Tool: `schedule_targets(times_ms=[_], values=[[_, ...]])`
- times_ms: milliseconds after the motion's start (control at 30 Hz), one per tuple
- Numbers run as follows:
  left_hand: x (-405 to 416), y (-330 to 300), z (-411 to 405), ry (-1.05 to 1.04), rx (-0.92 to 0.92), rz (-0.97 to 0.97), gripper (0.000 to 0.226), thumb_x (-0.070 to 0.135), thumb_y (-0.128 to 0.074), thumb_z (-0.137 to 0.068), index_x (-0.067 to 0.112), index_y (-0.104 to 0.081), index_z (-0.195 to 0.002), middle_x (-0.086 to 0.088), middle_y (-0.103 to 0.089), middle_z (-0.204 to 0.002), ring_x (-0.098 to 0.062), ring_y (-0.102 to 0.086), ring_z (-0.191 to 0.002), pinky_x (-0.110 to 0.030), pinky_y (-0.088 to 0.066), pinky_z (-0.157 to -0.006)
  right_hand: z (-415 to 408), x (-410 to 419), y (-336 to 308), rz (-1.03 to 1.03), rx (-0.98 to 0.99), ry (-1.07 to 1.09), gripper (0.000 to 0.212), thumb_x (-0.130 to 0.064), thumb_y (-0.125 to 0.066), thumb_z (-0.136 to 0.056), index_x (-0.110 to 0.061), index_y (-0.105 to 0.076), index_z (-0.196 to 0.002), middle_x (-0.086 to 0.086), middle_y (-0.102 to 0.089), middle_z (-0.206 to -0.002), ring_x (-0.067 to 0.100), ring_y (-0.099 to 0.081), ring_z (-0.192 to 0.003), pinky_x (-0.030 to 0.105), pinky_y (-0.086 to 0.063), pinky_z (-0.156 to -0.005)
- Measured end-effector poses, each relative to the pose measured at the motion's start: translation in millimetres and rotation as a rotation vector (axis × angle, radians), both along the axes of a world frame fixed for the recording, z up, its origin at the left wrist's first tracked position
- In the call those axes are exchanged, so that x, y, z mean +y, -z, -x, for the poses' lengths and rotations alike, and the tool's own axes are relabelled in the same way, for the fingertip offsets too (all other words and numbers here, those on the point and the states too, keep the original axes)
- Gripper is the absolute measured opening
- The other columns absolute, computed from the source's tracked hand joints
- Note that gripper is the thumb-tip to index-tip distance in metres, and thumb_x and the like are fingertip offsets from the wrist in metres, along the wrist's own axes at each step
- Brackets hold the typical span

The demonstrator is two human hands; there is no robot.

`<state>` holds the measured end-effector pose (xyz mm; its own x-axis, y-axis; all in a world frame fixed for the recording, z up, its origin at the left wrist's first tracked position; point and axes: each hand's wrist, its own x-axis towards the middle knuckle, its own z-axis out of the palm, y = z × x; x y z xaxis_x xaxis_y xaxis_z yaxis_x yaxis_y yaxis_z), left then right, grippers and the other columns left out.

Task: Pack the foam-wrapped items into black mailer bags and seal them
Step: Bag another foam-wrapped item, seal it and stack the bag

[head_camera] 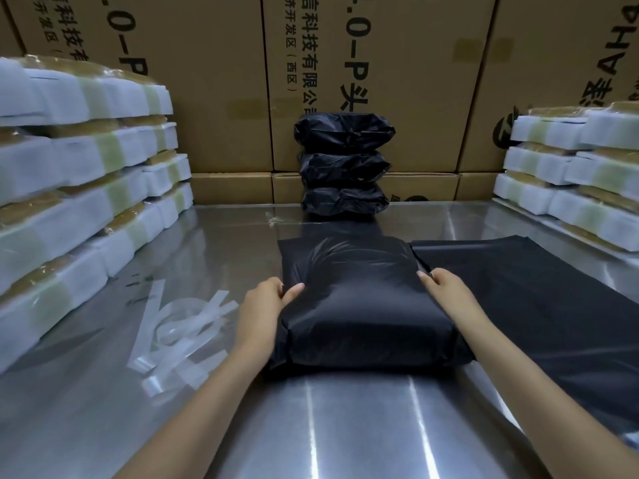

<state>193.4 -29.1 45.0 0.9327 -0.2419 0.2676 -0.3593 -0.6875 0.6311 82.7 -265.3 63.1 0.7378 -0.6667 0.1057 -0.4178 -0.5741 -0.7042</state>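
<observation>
A filled black mailer bag (363,305) lies in the middle of the steel table (345,426), bulging over the item inside it. My left hand (268,302) grips its left edge, thumb on top and fingers tucked under the side. My right hand (446,285) holds the right edge the same way, fingers curled round the side. The bag's far flap lies flat on the table beyond my hands. Foam-wrapped items (79,188) are stacked high on the left, and another stack of foam-wrapped items (574,178) stands on the right.
Three packed black bags (344,167) are piled at the back against a wall of cardboard boxes (214,81). Flat empty black mailers (539,299) lie right of the filled bag. Peeled clear seal strips (179,337) are scattered on the table at the left.
</observation>
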Motion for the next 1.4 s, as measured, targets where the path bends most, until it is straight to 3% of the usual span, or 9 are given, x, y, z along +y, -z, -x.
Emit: schedule_targets(times_ms=[167, 333, 667, 800, 900, 1067, 1233, 1333, 1400], values=[[-12.0, -1.4, 12.2, 0.073, -0.107, -0.271, 0.025, 0.038, -0.034, -0.100, 0.015, -0.033, -0.092, -0.002, -0.052, -0.079, -0.028, -0.050, -0.077, -0.034, -0.034, -0.063, -2.3, -2.3, -4.5, 0.031, 0.078, -0.052, 0.042, -0.027, -0.042, -0.102, -0.014, -0.025, -0.065, 0.002, -0.029, -0.063, 0.013, -0.027, -0.054, 0.031, -0.019, -0.050], [-22.5, -0.7, 11.4, 0.097, -0.127, -0.604, 0.032, 0.016, -0.047, -0.093, 0.012, -0.028, -0.119, -0.010, -0.060, -0.106, -0.032, -0.059, -0.095, -0.036, -0.037, -0.066, -1.2, -2.0, -10.8, 0.041, 0.158, -0.106, 0.040, -0.027, -0.039, -0.103, -0.013, -0.029, -0.067, 0.003, -0.036, -0.067, 0.013, -0.033, -0.058, 0.030, -0.023, -0.052], [-21.2, -3.4, 21.9, 0.092, -0.117, -1.009, 0.047, 0.006, -0.049, -0.094, 0.014, -0.030, -0.136, -0.004, -0.056, -0.126, -0.024, -0.056, -0.114, -0.023, -0.029, -0.056, 10.3, 5.7, -25.5, 0.015, 0.340, -0.251, 0.026, -0.019, -0.033, -0.105, -0.003, -0.047, -0.089, 0.014, -0.049, -0.098, 0.022, -0.045, -0.089, 0.029, -0.032, -0.076], [-9.4, -12.7, 30.9, 0.158, -0.067, -1.064, 0.041, 0.021, -0.051, -0.095, 0.015, -0.035, -0.132, -0.005, -0.047, -0.133, -0.026, -0.050, -0.122, -0.031, -0.040, -0.080, 19.0, 10.8, -17.8, -0.035, 0.441, -0.194, 0.037, -0.013, -0.032, -0.103, -0.015, -0.036, -0.066, 0.004, -0.041, -0.078, 0.020, -0.042, -0.081, 0.025, -0.028, -0.080], [8.7, -35.0, 22.6, 0.253, 0.218, -0.778, 0.035, 0.025, -0.045, -0.095, 0.007, -0.048, -0.125, -0.011, -0.053, -0.131, -0.029, -0.053, -0.116, -0.033, -0.042, -0.095, 22.9, 10.2, -8.5, 0.061, 0.359, 0.019, 0.020, -0.024, -0.039, -0.101, -0.010, -0.047, -0.088, 0.006, -0.048, -0.092, 0.027, -0.048, -0.093, 0.030, -0.033, -0.077], [-10.3, -49.8, 1.6, 0.120, 0.108, 0.170, 0.061, 0.043, -0.038, -0.098, 0.018, -0.020, -0.151, -0.002, -0.017, -0.158, -0.022, -0.015, -0.145, -0.037, -0.016, -0.116, 6.2, 11.7, -21.7, -0.184, -0.471, 0.223, 0.054, -0.043, -0.044, -0.097, -0.019, -0.034, -0.145, 0.007, -0.028, -0.153, 0.028, -0.029, -0.138, 0.042, -0.029, -0.107], [-50.4, -30.4, -1.0, 0.245, 0.317, 0.413, 0.072, 0.058, -0.032, -0.095, 0.029, 0.002, -0.151, 0.003, 0.010, -0.159, -0.021, 0.014, -0.146, -0.052, 0.007, -0.115, -16.6, 25.2, -9.5, -0.540, -0.417, -0.099, 0.072, -0.050, -0.043, -0.096, -0.029, -0.006, -0.154, 0.002, 0.005, -0.162, 0.023, -0.003, -0.148, 0.046, -0.013, -0.118], [-54.6, -21.0, -6.0, 0.314, 0.425, 0.531, 0.075, 0.057, -0.039, -0.093, 0.028, -0.003, -0.152, 0.003, 0.011, -0.159, -0.017, 0.016, -0.145, -0.048, 0.008, -0.117, -14.6, 21.1, 1.7, -0.786, -0.417, -0.252, 0.073, -0.050, -0.048, -0.093, -0.034, -0.010, -0.153, -0.007, -0.018, -0.158, 0.011, -0.037, -0.128, 0.025, -0.046, -0.088], [-53.6, -20.3, -6.0, 0.338, 0.484, 0.661, 0.082, 0.059, -0.047, -0.089, 0.027, -0.006, -0.152, 0.005, 0.009, -0.159, -0.012, 0.014, -0.145, -0.046, 0.005, -0.118, -16.4, 20.2, 4.5, -0.808, -0.407, -0.269, 0.068, -0.047, -0.048, -0.094, -0.035, -0.015, -0.153, -0.011, -0.028, -0.152, 0.002, -0.044, -0.104, 0.014, -0.044, -0.064]])
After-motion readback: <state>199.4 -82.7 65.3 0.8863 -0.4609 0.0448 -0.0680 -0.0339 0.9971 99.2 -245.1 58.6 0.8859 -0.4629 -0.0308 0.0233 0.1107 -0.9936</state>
